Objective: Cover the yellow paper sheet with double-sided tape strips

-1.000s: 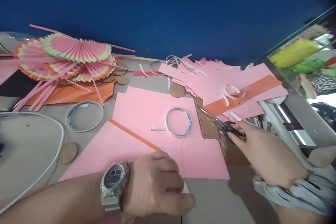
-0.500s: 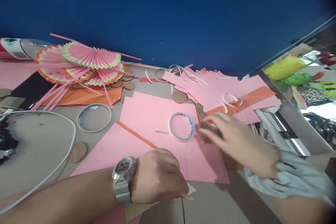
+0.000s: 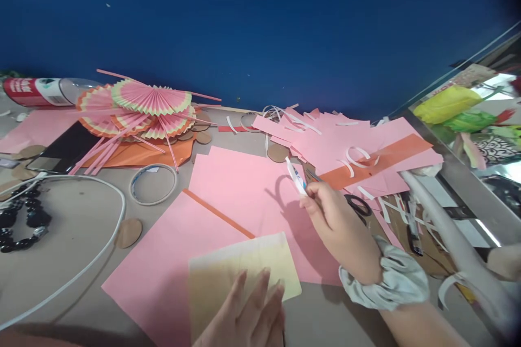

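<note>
My right hand [image 3: 344, 227], with a pale scrunchie [image 3: 386, 276] at its wrist, pinches a roll of white tape [image 3: 294, 174]. The roll is raised over pink paper sheets [image 3: 240, 181] and seen nearly edge-on. Fingers spread, my left hand [image 3: 254, 314] lies on a pale yellow sheet of paper [image 3: 215, 274], pressing it over the pink sheets near the table's front edge. A narrow orange paper strip [image 3: 220, 213] runs across the pink paper beyond the yellow sheet. Black-handled scissors [image 3: 358, 205] lie just behind my right hand, partly hidden.
Folded paper fans [image 3: 152, 98] and a bottle [image 3: 40, 91] stand back left. Another tape roll [image 3: 173, 187], a white cable [image 3: 122, 200] and black beads [image 3: 36, 217] lie left. Pink scraps [image 3: 337, 141] and a cutter [image 3: 414, 236] are right. A blue wall [image 3: 244, 27] rises behind.
The tape roll, which lay flat on the pink paper, is now lifted in my right hand. The yellow paper now lies over the pink sheets, and my closed left hand has opened flat on it.
</note>
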A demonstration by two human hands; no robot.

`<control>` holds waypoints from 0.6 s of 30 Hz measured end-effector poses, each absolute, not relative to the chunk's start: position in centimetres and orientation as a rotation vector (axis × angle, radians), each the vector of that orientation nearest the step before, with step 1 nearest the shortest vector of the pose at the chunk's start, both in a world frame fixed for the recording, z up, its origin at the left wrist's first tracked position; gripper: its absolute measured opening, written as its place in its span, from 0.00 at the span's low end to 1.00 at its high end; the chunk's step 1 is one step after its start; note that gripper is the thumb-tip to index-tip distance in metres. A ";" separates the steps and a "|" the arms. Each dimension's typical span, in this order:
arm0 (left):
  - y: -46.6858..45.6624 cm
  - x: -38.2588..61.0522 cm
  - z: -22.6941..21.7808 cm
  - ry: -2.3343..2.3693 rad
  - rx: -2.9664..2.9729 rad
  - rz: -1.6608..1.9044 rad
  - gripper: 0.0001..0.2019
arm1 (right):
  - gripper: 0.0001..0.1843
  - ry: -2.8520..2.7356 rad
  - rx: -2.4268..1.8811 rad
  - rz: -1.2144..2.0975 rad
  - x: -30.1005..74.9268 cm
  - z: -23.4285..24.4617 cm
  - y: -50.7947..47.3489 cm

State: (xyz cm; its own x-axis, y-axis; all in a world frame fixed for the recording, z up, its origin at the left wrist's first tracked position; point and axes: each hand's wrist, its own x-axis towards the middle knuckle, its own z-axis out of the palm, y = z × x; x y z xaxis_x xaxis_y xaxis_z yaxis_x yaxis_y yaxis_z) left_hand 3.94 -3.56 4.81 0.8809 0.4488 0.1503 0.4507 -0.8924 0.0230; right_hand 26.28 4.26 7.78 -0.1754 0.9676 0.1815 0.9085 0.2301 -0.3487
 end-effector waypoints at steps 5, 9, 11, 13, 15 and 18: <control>-2.4 3.6 1.4 -0.680 -2.978 -0.272 0.20 | 0.06 -1.924 -1.623 0.566 26.7 9.1 3.0; 1.4 5.4 1.9 -0.563 -3.216 -0.248 0.33 | 0.03 -2.222 -1.455 0.359 26.3 8.1 3.0; 3.1 6.4 3.2 -0.386 -3.311 -0.217 0.36 | 0.04 -2.384 -1.390 0.237 26.0 7.4 3.0; 3.9 7.0 4.5 -0.239 -3.290 -0.307 0.30 | 0.05 -2.459 -1.373 0.174 25.7 6.9 2.9; 3.9 6.7 5.5 -0.067 -3.228 -0.449 0.15 | 0.04 -2.487 -1.352 0.179 25.5 6.6 2.8; 3.8 4.6 6.7 -0.347 -3.149 -0.744 0.05 | 0.04 -2.519 -1.300 0.203 25.4 6.3 2.6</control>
